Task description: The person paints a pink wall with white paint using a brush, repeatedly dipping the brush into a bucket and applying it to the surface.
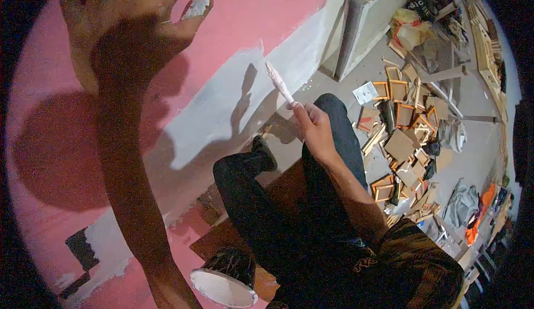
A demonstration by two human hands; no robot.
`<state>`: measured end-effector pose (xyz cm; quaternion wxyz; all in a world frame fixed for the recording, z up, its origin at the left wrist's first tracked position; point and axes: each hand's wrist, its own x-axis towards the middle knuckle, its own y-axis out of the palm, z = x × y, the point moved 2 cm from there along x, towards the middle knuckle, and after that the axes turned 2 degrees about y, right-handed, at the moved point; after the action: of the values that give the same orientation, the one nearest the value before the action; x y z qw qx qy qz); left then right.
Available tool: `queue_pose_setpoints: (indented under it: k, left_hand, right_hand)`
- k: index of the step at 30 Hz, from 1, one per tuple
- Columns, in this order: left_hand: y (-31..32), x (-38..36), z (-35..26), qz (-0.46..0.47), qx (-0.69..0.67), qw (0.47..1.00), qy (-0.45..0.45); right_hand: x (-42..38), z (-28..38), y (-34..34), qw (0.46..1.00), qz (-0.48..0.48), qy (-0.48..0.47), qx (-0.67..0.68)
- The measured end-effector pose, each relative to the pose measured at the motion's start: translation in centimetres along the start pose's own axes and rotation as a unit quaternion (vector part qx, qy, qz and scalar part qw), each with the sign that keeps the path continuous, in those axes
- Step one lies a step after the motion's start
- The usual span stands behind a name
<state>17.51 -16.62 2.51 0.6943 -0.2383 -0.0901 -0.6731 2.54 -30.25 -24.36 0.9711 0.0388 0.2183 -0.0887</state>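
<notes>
My left hand (130,16) is raised at the upper left in front of the pink wall (239,8), its fingers apart and partly cut off by the top edge. White paint or filler coats the thumb end. In my right hand (315,128) is a slim paintbrush (280,83) smeared with white, its tip pointing up toward the wall, apart from it. A pale grey-white band (211,111) runs diagonally along the wall's lower part. Below, between my left forearm and my legs, stands a dark bucket (231,261) with a white opening.
My bent knees (328,114) fill the middle. A heap of small wooden frames and boards (403,142) covers the floor at right. A white panel (367,22) leans near the corner. Plastic bags (411,29) and long wooden strips (483,47) lie beyond.
</notes>
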Motion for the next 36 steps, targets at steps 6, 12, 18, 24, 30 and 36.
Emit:
queue_pose_setpoints:
  k: [6,12,18,24,30,36]
  left_hand:
    - [-1.3,1.0,-0.1,0.044,-0.038,0.998,-0.014]
    - [0.9,-0.9,1.4,0.088,0.029,0.995,0.024]
    - [-0.6,0.5,0.4,0.037,-0.037,0.999,0.001]
    - [-0.2,0.1,0.2,0.014,-0.002,1.0,0.001]
    - [1.1,-0.9,0.7,0.029,0.029,0.999,0.002]
    - [-1.5,1.4,0.2,0.076,-0.08,0.993,-0.043]
  right_hand:
    - [-0.2,1.6,1.3,0.992,-0.005,-0.072,0.103]
    - [-0.5,2.7,3.3,0.982,-0.085,-0.165,-0.023]
    - [0.3,1.3,10.8,0.969,-0.089,-0.225,0.041]
    - [-1.2,1.0,8.4,0.981,-0.122,-0.149,0.014]
    - [-1.6,2.8,11.1,0.974,-0.068,-0.214,0.042]
    - [0.1,2.6,7.6,0.983,-0.135,-0.123,0.025]
